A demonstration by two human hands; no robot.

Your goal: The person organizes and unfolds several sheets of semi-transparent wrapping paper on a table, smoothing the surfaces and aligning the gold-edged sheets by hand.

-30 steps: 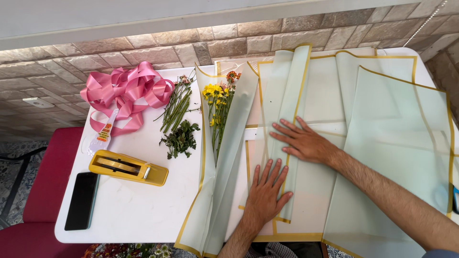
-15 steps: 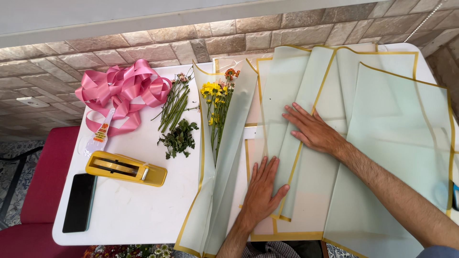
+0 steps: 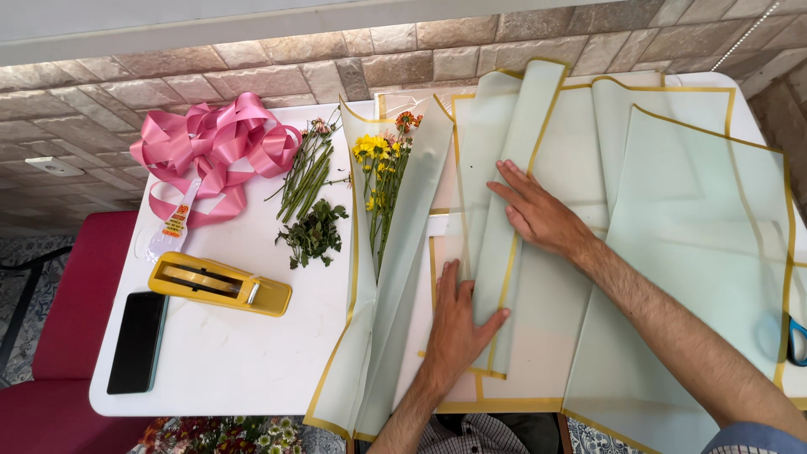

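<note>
A: Head view, looking down. The folded sheet (image 3: 496, 210) of pale green wrapping paper with a gold edge lies lengthwise on the white bench (image 3: 244, 361), on top of other sheets of the same kind. Both hands are flat on it, fingers spread, gripping nothing: the left hand (image 3: 458, 324) presses near its lower end and the right hand (image 3: 538, 214) presses farther up.

B: How would you do that pressing well?

A: I'd judge it best to keep one palm still as an anchor and slide the other along the fold, so the crease runs straight with the gold edge and the sheets beneath don't shift. Firm, even pressure; the paper looks stiff enough to spring back.

B: What lies around it?

A: Just left, another sheet is wrapped around a small bunch of flowers (image 3: 382, 168), yellow and orange heads showing at the top. Farther left are cut stems (image 3: 307, 172), a clump of leaves (image 3: 313, 235), a pink ribbon (image 3: 210, 147), a yellow tape dispenser (image 3: 220, 284) and a dark phone (image 3: 138, 340).

B: Anything you can't make out?

A: How many sheets are stacked beneath the hands, I can't tell. A blue handle (image 3: 797, 340) is cut off at the right edge, likely scissors. More flowers (image 3: 223, 433) at the bottom edge are mostly hidden below the bench.
</note>
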